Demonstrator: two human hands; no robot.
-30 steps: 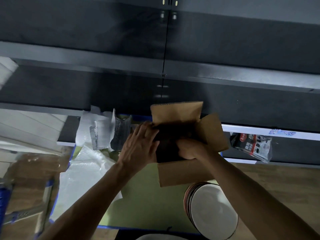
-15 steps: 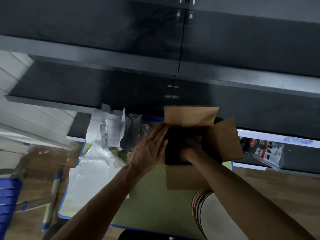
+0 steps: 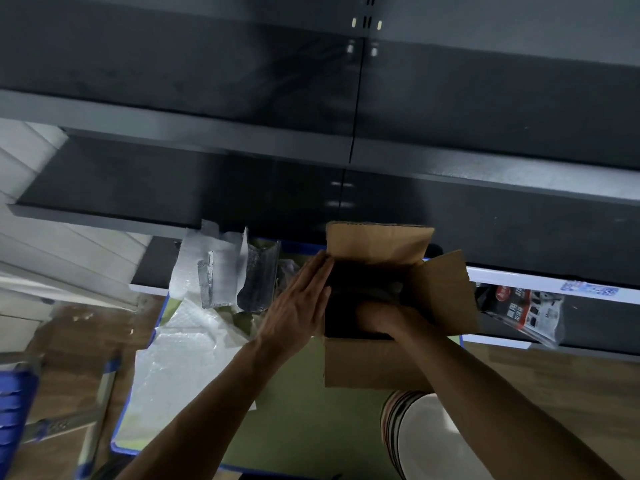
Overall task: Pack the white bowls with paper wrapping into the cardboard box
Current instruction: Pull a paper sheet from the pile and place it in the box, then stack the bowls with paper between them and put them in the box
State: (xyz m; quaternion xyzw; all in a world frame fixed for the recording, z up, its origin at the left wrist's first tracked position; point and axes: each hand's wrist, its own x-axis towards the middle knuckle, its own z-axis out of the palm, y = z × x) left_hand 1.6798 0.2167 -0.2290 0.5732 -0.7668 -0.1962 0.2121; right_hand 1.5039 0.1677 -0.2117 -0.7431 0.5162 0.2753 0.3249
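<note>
An open brown cardboard box (image 3: 374, 362) stands on the green mat (image 3: 294, 410), its flaps up and its inside dark. My left hand (image 3: 298, 306) presses flat, fingers straight, against the box's left side. My right hand (image 3: 379, 317) reaches down into the box; its fingers are hidden in the dark interior, near a greyish shape I cannot identify. A stack of white bowls (image 3: 426, 441) with striped rims sits just in front of the box, partly under my right forearm. Pale wrapping sheets (image 3: 180, 358) lie to the left.
Folded bubble-wrap pieces (image 3: 221, 271) stand behind the sheets. Dark shelves (image 3: 242, 188) overhang the back of the mat. A plastic packet (image 3: 526, 310) hangs on the shelf edge at right. A blue crate (image 3: 14, 410) sits at far left on the wooden floor.
My left hand's fingers have straightened and now lie flat along the box's left side. My right hand stays inside the box. The camera has shifted, moving the scene right and down.
</note>
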